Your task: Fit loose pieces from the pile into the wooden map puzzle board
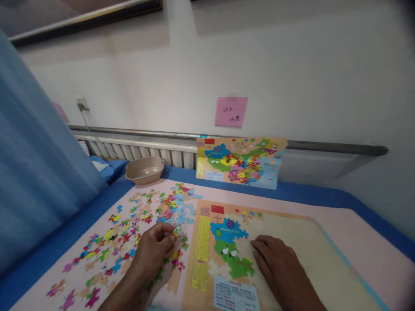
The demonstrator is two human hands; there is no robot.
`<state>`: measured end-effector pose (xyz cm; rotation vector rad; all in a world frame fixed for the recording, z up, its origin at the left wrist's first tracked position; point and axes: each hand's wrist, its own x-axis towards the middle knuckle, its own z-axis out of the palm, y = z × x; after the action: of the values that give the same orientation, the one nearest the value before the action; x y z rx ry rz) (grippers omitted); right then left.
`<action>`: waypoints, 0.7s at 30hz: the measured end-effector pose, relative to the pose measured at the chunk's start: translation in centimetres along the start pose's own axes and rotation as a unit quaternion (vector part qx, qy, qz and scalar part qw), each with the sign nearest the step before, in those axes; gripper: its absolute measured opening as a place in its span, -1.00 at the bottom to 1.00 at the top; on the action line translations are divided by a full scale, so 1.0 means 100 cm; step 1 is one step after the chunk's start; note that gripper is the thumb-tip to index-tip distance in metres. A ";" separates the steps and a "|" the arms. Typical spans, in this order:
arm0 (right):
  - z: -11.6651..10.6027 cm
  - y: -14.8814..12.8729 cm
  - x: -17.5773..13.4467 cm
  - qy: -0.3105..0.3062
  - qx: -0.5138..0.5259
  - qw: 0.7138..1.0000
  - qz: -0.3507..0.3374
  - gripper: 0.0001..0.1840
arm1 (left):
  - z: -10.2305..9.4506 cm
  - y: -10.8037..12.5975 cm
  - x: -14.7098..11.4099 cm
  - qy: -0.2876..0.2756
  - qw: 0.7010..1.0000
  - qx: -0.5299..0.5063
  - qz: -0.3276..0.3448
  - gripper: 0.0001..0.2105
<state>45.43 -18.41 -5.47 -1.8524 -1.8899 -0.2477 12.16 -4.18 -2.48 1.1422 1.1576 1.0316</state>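
Observation:
A partly assembled jigsaw puzzle (231, 259) of a map lies on its board (292, 246), with blue and green regions joined at the left. My left hand (155, 244) hovers over the loose pieces left of the board, thumb and forefinger pinched on a small puzzle piece (176, 235) that is mostly hidden. My right hand (279, 263) lies on the bare part of the board, fingers extended and touching nothing but its surface, close to the edge of the joined pieces. Many loose puzzle pieces (113, 237) in mixed colours are spread across the pink sheet at the left.
Against the wall rail (324, 147) leans a printed reference map (241, 162). A beige basin (145, 169) holding a few pieces stands at the back left. A blue curtain (42, 160) hangs along the left side. A pink note (231, 111) is stuck to the wall.

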 end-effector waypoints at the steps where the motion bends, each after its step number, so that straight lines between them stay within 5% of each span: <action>1: 0.002 0.002 0.000 0.011 -0.002 1.000 -0.008 -0.68 | 0.001 0.001 0.000 -0.007 1.000 -0.012 -0.001 -0.70; 6: 0.005 0.010 0.001 0.024 -0.001 1.000 -0.014 -0.62 | 0.003 0.004 0.000 -0.006 0.999 -0.043 -0.008 -0.71; 16: -0.003 0.001 0.004 -0.044 0.030 0.997 0.056 -0.45 | 0.003 -0.001 0.001 -0.014 0.999 -0.042 -0.014 -0.73; 21: -0.002 0.003 0.006 -0.046 0.030 0.996 0.065 -0.43 | -0.010 -0.003 0.007 0.036 0.999 0.011 0.028 -0.77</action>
<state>45.77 -17.95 -5.04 -1.9663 -1.8063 -0.0626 11.26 -3.36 -2.88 1.1686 1.2016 1.1129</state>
